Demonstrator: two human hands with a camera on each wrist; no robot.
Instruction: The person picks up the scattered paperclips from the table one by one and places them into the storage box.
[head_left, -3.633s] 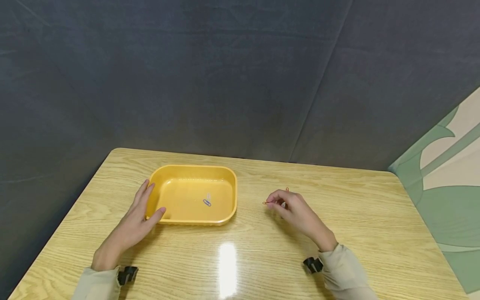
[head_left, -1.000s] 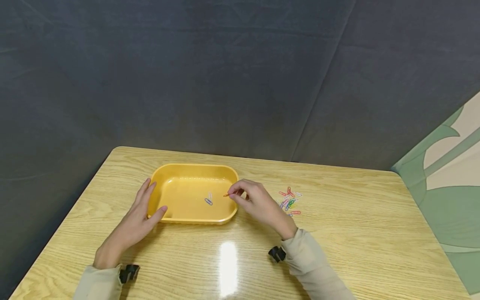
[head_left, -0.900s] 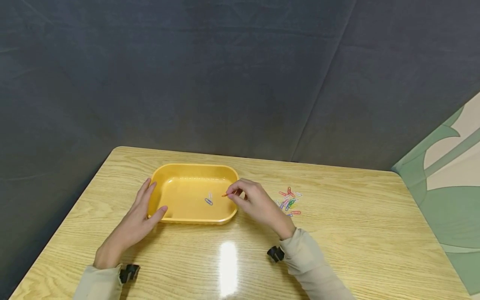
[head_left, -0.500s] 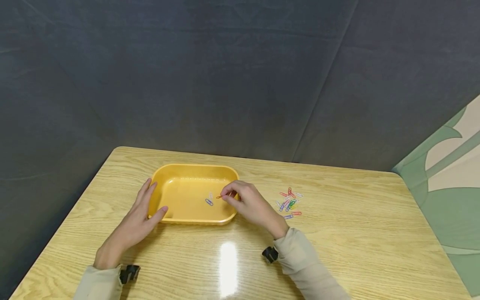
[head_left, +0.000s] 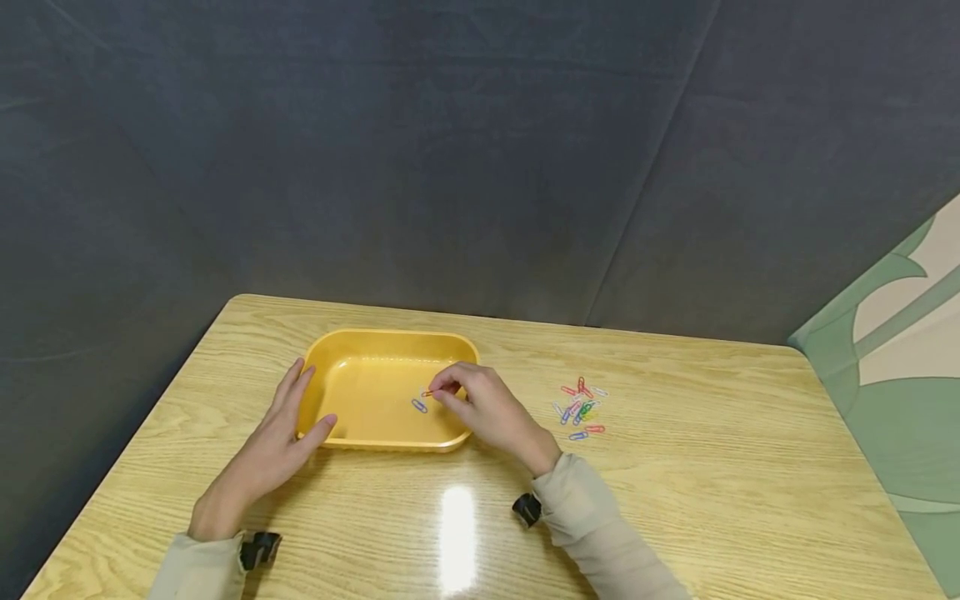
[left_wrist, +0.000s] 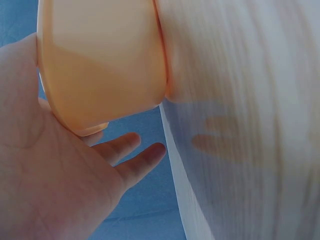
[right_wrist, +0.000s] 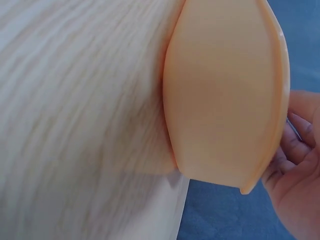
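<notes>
A yellow plastic tray (head_left: 360,404) stands on the table. My left hand (head_left: 262,450) rests against its left end, fingers extended along the rim and thumb over the front edge. The left wrist view has those straight fingers beside the tray wall (left_wrist: 105,65). Over the tray's right half, my right hand (head_left: 491,408) pinches a red paper clip (head_left: 429,393) between thumb and fingertips. Just below that clip a blue paper clip (head_left: 419,406) lies on the tray floor; a pale clip by it is mostly covered. In the right wrist view, the tray wall hides my right fingertips.
Right of the tray, a loose pile of coloured paper clips (head_left: 582,408) lies on the wooden table (head_left: 712,450). A dark cloth (head_left: 450,167) hangs behind the table's far edge. Light glares off the tabletop in front of the tray.
My right hand has carried the red clip left from the pile to over the tray, edging further left and towards the clips inside. My left hand has stayed at the tray's left end.
</notes>
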